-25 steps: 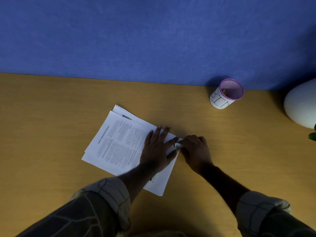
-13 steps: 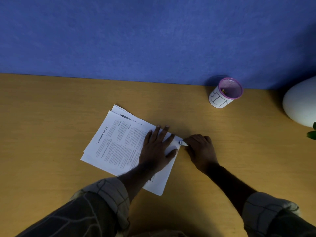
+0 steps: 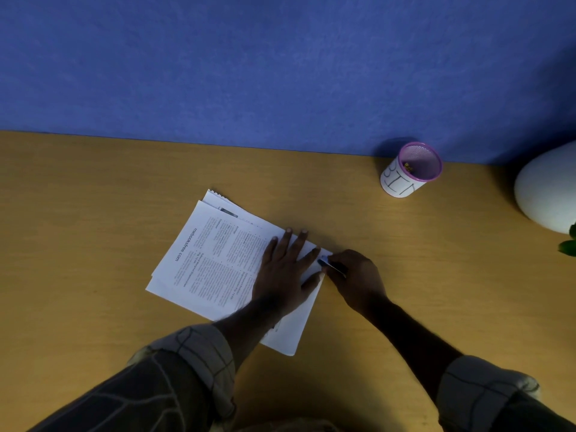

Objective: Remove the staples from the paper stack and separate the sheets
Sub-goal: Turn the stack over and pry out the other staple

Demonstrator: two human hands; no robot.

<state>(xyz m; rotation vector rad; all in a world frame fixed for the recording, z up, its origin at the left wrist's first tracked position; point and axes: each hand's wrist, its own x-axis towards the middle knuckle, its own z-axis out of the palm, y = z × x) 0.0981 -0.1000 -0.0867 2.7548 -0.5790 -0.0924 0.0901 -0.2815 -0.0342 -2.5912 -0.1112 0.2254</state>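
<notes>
A stack of printed white sheets (image 3: 215, 257) lies at an angle on the wooden desk (image 3: 93, 213). My left hand (image 3: 286, 266) presses flat on the stack's right part, fingers spread. My right hand (image 3: 355, 279) is closed around a small flat staple remover (image 3: 330, 265), whose tip touches the stack's right corner, just beside my left index finger. The staple itself is too small to make out.
A white cup with a pink mesh rim, marked "BIN" (image 3: 408, 171), stands at the back right against the blue wall. A large white rounded object (image 3: 548, 194) and a green leaf (image 3: 568, 244) sit at the right edge.
My right hand drew a little away to the right, then came back so the tool's tip meets the stack's corner again. My left hand stayed pressed on the paper.
</notes>
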